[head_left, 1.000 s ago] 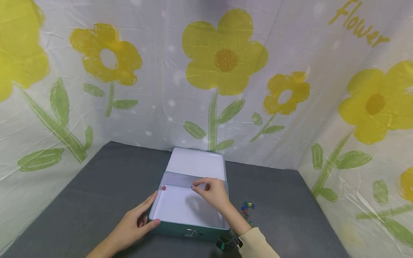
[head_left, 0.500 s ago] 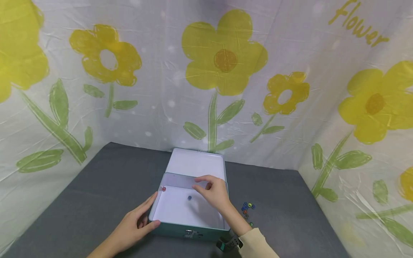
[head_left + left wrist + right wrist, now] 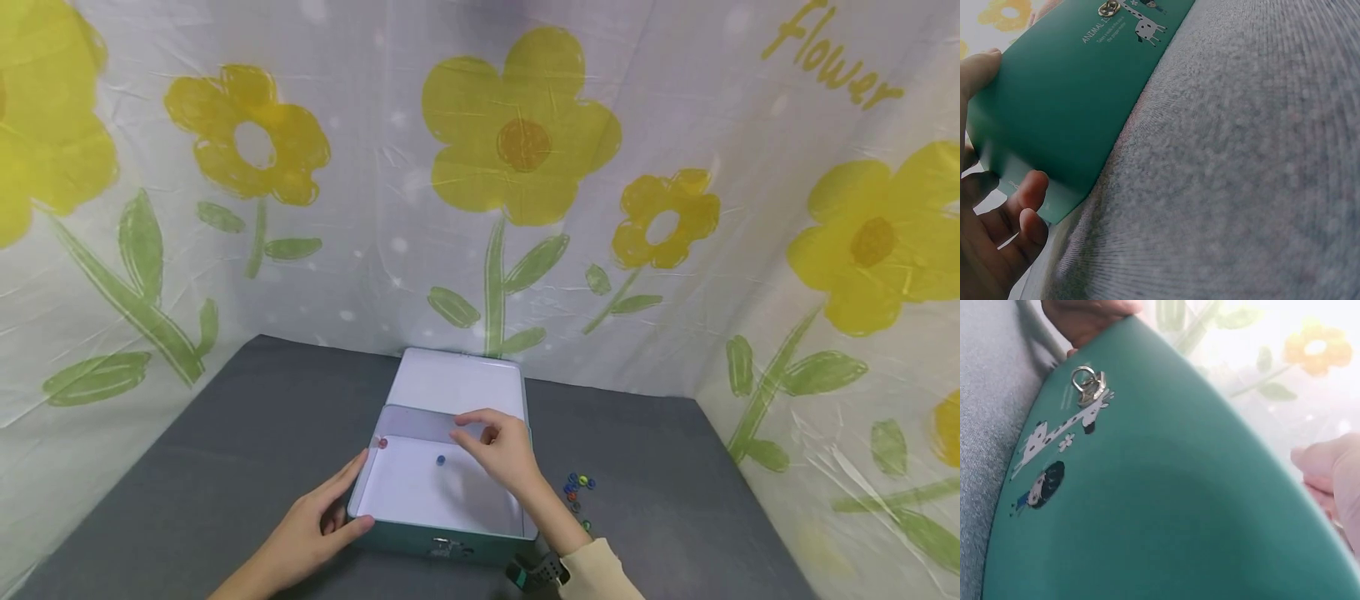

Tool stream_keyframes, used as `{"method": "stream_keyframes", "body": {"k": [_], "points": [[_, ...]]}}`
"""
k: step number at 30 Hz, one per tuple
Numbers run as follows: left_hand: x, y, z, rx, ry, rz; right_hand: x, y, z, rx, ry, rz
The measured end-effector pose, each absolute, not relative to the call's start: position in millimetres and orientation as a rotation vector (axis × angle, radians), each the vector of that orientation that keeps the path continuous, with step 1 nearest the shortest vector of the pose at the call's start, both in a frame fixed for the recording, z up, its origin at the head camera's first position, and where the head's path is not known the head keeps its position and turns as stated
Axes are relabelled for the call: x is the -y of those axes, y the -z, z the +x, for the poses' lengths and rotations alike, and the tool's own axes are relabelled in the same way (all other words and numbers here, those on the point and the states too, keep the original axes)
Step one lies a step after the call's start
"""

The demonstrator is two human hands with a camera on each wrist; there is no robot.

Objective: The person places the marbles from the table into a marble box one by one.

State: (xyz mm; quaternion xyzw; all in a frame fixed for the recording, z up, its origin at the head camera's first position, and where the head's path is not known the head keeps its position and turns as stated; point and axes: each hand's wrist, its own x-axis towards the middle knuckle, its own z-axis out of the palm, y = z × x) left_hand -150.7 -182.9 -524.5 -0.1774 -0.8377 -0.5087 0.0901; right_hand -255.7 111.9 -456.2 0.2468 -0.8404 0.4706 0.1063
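A green tin box (image 3: pixel 420 537) stands with its lid (image 3: pixel 457 383) folded back and its white inside showing. My left hand (image 3: pixel 318 517) holds the box's near left corner, thumb at the front rim and fingers along the left side. In the left wrist view, that left hand (image 3: pixel 997 219) has some fingers curled beside the corner. Over the box's right half hovers my right hand (image 3: pixel 498 450), thumb and forefinger apart with nothing between them. A small blue marble (image 3: pixel 440 460) lies on the box floor. A red marble (image 3: pixel 382 443) sits in the far left corner.
Several small coloured marbles (image 3: pixel 573 487) lie in a loose group on the grey cloth (image 3: pixel 637 500), right of the box. A metal clasp (image 3: pixel 1090 386) sticks out from the box front. Behind the table hangs a flower-patterned curtain (image 3: pixel 360 208).
My right hand has let go of the blue marble, which dropped to the box floor. Its thumb and forefinger have parted. My left hand has stayed at the box corner.
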Motion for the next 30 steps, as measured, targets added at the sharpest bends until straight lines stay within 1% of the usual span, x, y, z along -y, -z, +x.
{"method": "stream_keyframes", "body": {"k": [13, 21, 30], "points": [[184.1, 522.3, -150.8, 2.504, 1.522, -0.51, -129.8, 456.2, -245.1, 2.365, -1.354, 0.841], [183.1, 523.8, -149.3, 2.509, 1.532, -0.505, -145.6, 459.0, -238.2, 2.315, -1.364, 0.816], [182.6, 520.0, -148.5, 2.507, 1.532, -0.497, -163.9, 462.3, -233.2, 2.308, -1.356, 0.725]]}}
